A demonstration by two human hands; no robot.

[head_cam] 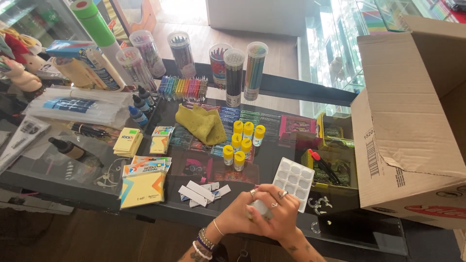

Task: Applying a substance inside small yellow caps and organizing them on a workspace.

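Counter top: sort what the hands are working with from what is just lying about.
In hand: small white item, held by left hand and right hand; white compartment tray beside them.

Lying about: yellow cloth, yellow-capped bottles, sticky notes, cardboard box.

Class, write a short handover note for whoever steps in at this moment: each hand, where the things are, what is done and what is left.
Left hand and right hand: together at the near edge of the glass counter, both wrapped around a small white bottle.
Things: white moulded tray, its pockets empty, just beyond the hands; seven yellow-capped bottles standing behind it; open cardboard box at the right.
Done: seven bottles stand grouped on the counter.
Left: the bottle in hand is not yet set down.
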